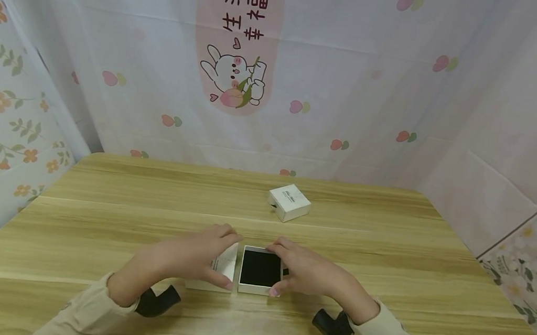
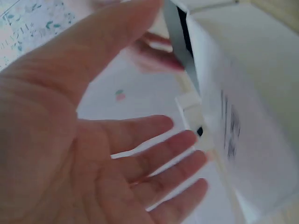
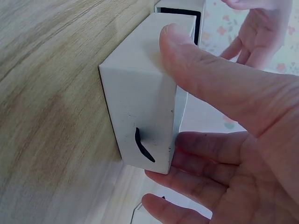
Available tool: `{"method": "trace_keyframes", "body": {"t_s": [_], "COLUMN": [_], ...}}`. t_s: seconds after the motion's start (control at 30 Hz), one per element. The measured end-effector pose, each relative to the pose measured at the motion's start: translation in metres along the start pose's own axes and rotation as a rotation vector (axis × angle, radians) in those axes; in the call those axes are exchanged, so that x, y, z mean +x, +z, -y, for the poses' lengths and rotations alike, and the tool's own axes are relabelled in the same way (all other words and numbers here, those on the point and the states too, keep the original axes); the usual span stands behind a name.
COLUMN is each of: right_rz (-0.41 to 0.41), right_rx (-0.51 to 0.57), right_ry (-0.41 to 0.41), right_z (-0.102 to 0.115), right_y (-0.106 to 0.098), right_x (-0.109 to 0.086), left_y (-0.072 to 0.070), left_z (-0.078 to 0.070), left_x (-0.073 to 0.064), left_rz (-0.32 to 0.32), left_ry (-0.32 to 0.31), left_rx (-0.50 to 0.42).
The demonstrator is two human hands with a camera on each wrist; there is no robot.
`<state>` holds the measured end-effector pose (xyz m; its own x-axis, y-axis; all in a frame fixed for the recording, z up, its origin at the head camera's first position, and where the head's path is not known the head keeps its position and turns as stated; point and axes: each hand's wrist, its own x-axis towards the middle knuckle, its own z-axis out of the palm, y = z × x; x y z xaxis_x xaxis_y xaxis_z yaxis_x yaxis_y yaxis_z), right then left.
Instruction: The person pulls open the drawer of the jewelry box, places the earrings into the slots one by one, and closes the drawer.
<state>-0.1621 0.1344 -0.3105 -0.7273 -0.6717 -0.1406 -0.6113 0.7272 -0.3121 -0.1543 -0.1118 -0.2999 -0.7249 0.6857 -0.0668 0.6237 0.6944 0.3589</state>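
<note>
A shallow white box tray (image 1: 253,289) with a black lining lies on the table in front of me. My right hand (image 1: 310,270) grips it, thumb on its near wall and fingers at its far side. A black ribbon pull (image 3: 143,147) shows on the tray's end in the right wrist view. Left of the tray, a narrow gap away, lies a white box sleeve (image 1: 226,264) with dark print, its dark opening facing the tray. Over this sleeve my left hand (image 1: 190,256) is spread, partly hiding it. Its fingers are straight and hold nothing in the left wrist view.
Farther back on the wooden table (image 1: 153,190) stands a second small white box (image 1: 290,202) with printed lid. Black wrist mounts (image 1: 157,302) hang below both wrists. A patterned curtain (image 1: 350,90) hangs behind the table, and floral cloths (image 1: 7,115) flank it.
</note>
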Motion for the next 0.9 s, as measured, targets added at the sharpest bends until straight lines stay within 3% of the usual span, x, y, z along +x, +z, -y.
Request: {"method": "trace_keyframes", "body": {"t_s": [0.23, 0.53, 0.9], "right_rz": [-0.009, -0.007, -0.005], "right_rx": [-0.007, -0.003, 0.023], "right_ry": [-0.019, -0.014, -0.02], "right_z": [-0.003, -0.003, -0.004], "right_y": [0.001, 0.001, 0.002], "right_x": [-0.001, -0.001, -0.003], "left_y": [0.011, 0.023, 0.025], "left_z": [-0.009, -0.009, -0.01], "left_x": [0.009, 0.016, 0.017], "left_rz": [-0.018, -0.044, -0.063], "left_ry": [0.001, -0.001, 0.021], "left_rx": [0.006, 0.053, 0.105]}}
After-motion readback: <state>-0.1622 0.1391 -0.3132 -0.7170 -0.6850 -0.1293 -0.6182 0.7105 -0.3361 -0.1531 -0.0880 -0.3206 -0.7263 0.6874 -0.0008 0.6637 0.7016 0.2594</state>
